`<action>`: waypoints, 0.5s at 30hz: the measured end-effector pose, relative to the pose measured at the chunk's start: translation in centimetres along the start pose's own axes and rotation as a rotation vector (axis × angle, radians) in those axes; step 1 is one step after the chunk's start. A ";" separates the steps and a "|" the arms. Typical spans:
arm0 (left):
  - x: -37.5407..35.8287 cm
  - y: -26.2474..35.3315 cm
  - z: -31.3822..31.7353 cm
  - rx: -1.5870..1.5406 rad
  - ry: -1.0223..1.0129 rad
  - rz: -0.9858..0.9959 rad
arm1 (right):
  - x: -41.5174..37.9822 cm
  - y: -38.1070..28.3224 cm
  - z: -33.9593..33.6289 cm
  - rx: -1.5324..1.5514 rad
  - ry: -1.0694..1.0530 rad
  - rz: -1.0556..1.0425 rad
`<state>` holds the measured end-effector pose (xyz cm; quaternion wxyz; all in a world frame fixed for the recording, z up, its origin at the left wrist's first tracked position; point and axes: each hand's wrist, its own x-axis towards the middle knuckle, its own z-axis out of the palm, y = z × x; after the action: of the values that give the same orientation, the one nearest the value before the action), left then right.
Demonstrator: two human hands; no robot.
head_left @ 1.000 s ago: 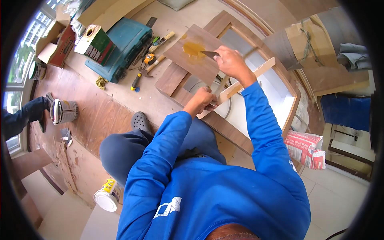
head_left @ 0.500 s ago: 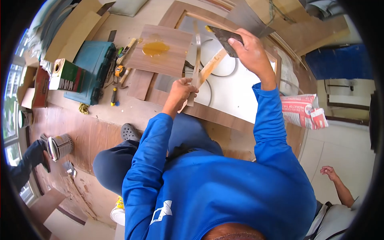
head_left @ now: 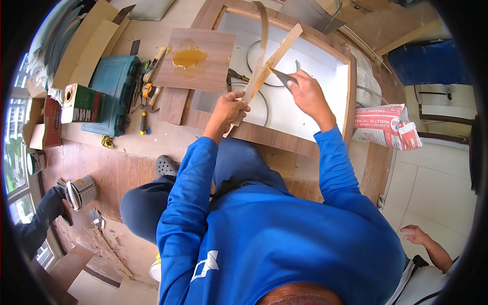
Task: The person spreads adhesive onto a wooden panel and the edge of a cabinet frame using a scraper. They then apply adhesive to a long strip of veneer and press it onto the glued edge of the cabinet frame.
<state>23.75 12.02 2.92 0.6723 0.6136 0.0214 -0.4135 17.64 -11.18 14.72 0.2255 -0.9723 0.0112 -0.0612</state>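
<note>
Right now, the left hand (head_left: 231,109) is closed on the lower part of a wooden strip (head_left: 287,41), its fingers pinching it above the near edge of the open wooden cabinet (head_left: 284,143). The strip slants up and away across the cabinet's white interior, with amber glue smeared along its middle. A thin curved strip (head_left: 264,29) runs beside it and seems to meet the same grip, though the fingers hide where it ends.

The right hand (head_left: 307,96), also over the cabinet, grips a dark spreader (head_left: 283,79); the tool is tilted, its yellow-stained tip against the glued stretch of the wooden strip.

Overlapping the cabinet's left side is a wood-grain board (head_left: 218,66) with a glossy puddle of amber glue (head_left: 189,57) on it. Inside the cabinet, dark-and-yellow pliers (head_left: 238,76) lie close to the board, and loops of thin banding (head_left: 266,109) rest on the white bottom.

Further left of the cabinet, on the beige surface (head_left: 175,141), are a tape measure (head_left: 147,90), a yellow-and-black screwdriver (head_left: 144,123) and a teal case (head_left: 109,94). A red-and-white cement bag (head_left: 384,127) sits just right of the cabinet. Well apart from it, at lower right, is a co-worker's hand (head_left: 416,235).
</note>
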 end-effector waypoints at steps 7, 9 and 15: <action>1.2 0.1 0.2 0.013 -0.026 -0.026 | -0.1 2.6 3.4 -0.069 -0.018 0.065; 1.4 0.1 0.3 0.046 -0.010 -0.034 | 0.2 2.7 3.6 -0.067 -0.012 0.052; 2.9 -0.5 0.5 0.080 -0.026 -0.031 | 0.6 3.6 5.7 -0.079 0.019 0.030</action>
<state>25.17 10.14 1.11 0.6409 0.6343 0.0054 -0.4323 18.97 -11.96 8.16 0.1877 -0.9795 0.0303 -0.0664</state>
